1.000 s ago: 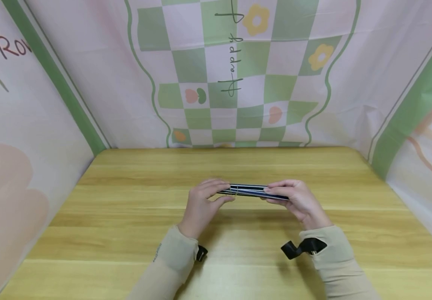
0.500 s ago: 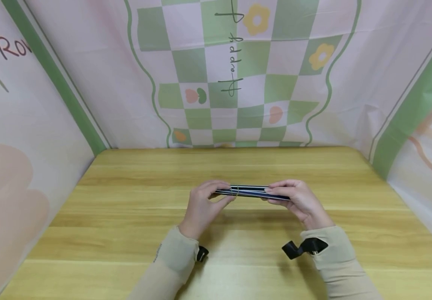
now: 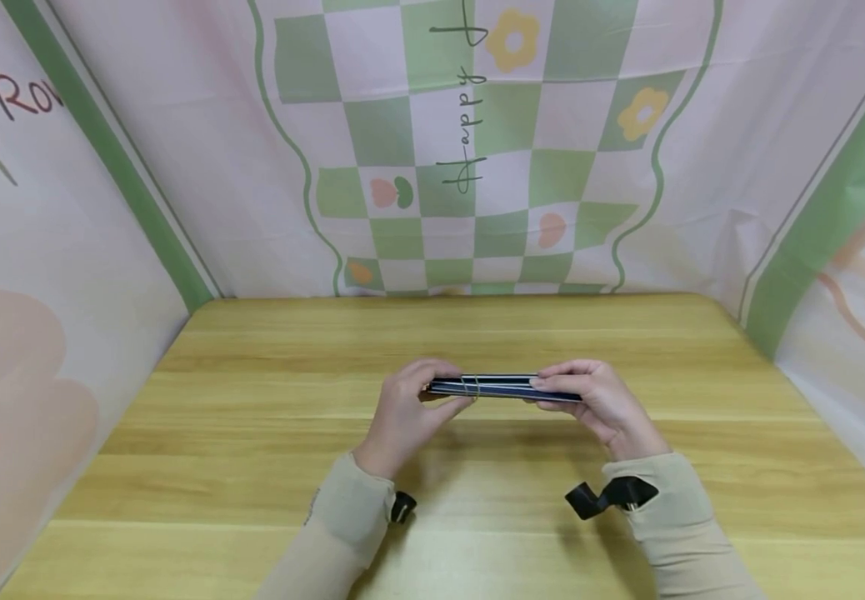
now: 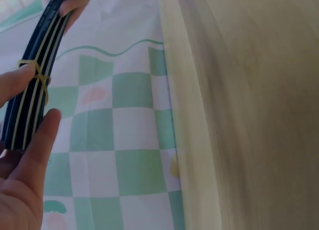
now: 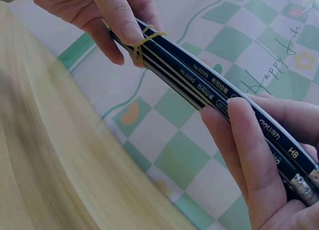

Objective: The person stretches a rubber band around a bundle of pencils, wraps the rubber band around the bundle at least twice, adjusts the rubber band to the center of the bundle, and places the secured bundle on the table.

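A bundle of dark HB pencils (image 3: 506, 387) with pale stripes is held level above the table, spanning both hands. A yellow rubber band (image 5: 141, 44) loops and crosses around it toward its left part. My left hand (image 3: 412, 410) pinches the bundle at the band, one fingertip on the loops in the left wrist view. My right hand (image 3: 603, 402) grips the other end, fingers and thumb around the pencils. Near that hand, silver ferrules (image 5: 301, 186) show in the right wrist view. The far tips of the pencils are partly covered by the left hand.
The wood-grain table (image 3: 252, 400) lies below both hands. A checkered green and white curtain (image 3: 447, 183) hangs behind its far edge, with further printed curtains at the left and right. Black wrist straps (image 3: 611, 496) stick out from the sleeves.
The bundle's left end has tilted and dropped slightly, showing more between the left thumb and fingers. The left thumb has shifted a little along the band. The right hand has barely moved.
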`<state>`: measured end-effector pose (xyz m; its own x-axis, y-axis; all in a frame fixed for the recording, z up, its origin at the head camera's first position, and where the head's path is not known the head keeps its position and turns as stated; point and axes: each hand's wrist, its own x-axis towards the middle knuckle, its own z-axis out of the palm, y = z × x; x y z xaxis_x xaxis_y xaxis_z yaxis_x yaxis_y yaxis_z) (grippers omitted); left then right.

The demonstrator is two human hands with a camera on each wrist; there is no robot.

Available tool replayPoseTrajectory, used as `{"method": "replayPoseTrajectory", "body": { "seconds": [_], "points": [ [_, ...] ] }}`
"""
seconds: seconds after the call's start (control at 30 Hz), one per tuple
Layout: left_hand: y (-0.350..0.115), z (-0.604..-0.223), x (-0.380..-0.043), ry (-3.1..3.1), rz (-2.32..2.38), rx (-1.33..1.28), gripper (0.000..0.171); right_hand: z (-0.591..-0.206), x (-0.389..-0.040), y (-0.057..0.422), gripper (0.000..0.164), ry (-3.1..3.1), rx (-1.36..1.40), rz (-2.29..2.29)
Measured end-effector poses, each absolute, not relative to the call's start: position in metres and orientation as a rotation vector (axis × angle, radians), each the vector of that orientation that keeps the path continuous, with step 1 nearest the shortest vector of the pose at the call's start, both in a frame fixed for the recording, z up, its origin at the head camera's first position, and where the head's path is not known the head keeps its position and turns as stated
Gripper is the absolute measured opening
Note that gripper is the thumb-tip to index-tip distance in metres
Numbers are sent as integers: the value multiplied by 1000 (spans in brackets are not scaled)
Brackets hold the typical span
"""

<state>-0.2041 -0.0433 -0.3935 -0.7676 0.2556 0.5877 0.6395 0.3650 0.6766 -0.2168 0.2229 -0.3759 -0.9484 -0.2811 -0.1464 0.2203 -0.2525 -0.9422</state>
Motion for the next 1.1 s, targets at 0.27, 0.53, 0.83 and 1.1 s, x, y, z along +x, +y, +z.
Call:
{"method": "replayPoseTrajectory", "body": {
  "seconds": [0.27,0.53,0.83,1.1],
  "points": [
    [-52,-389,-204,-2445,-1499,-769,41,-376,-217,221,27,1717,-93,-2226],
    [-55,-387,-205,-2462,-1677,-715,36,-375,-215,221,23,1749,-130,-2174],
    [-49,-390,-203,-2433,-1746,-763,36,-377,-215,214,23,1758,-175,-2146],
    [-48,-390,-203,-2515,-1669,-738,40,-379,-215,208,23,1731,-200,-2150]
  ]
}}
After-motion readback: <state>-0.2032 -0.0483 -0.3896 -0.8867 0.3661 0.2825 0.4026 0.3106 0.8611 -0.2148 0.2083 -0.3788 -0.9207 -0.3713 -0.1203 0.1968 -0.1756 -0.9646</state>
